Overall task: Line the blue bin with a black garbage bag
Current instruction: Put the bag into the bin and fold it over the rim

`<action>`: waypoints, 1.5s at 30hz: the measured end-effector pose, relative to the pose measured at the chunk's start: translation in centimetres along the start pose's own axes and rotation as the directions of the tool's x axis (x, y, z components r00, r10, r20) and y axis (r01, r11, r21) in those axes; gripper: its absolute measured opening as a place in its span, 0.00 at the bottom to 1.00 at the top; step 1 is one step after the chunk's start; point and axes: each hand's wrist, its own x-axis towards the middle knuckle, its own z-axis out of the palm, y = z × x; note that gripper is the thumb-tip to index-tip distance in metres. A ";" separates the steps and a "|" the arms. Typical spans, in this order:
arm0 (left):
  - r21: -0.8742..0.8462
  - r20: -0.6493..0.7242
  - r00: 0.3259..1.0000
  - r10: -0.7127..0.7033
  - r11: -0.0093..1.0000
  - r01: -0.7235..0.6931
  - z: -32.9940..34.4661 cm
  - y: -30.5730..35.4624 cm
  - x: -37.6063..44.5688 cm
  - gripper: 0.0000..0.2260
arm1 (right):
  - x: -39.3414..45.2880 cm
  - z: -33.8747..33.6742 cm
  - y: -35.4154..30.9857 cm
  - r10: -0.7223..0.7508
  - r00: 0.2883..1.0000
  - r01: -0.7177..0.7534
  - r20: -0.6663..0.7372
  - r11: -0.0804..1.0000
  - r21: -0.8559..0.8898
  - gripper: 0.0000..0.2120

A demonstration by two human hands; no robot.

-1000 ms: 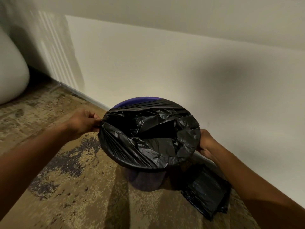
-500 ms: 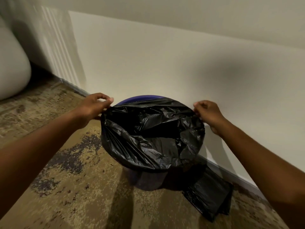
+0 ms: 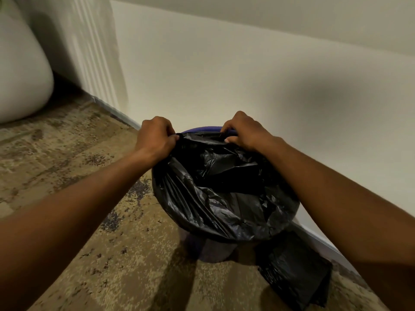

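The blue bin (image 3: 203, 129) stands on the carpet against the wall; only a sliver of its far rim and a dim part of its lower body (image 3: 208, 250) show. A black garbage bag (image 3: 215, 194) fills its mouth and is folded over the near and side rim. My left hand (image 3: 155, 138) pinches the bag's edge at the far left of the rim. My right hand (image 3: 244, 131) curls over the far rim, gripping the bag's edge there. Both hands sit close together at the far side.
A folded stack of black bags (image 3: 296, 274) lies on the carpet to the right of the bin, by the baseboard. The cream wall (image 3: 247, 70) runs right behind the bin. A large white rounded object (image 3: 20, 75) stands at the far left.
Both hands have moved from the bin's sides round to its far rim and come closer together, carrying the bag's edge along. The view has dropped nearer to the bin.
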 end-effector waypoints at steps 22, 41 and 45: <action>-0.113 0.090 0.992 -0.083 0.989 0.093 1.5 -1.7 4.1 0.08 | 3.5 2.2 0.8 0.158 0.931 -0.062 -0.329 0.957 0.284 0.07; -0.172 0.471 0.873 -0.129 0.957 0.235 0.7 -0.3 5.1 0.08 | 1.4 -2.2 4.2 0.200 0.949 -0.294 0.245 0.844 0.449 0.06; -0.188 0.517 0.841 -0.163 0.936 0.297 0.7 -0.3 5.0 0.08 | 0.7 -2.4 4.8 0.237 0.920 -0.364 0.311 0.810 0.460 0.04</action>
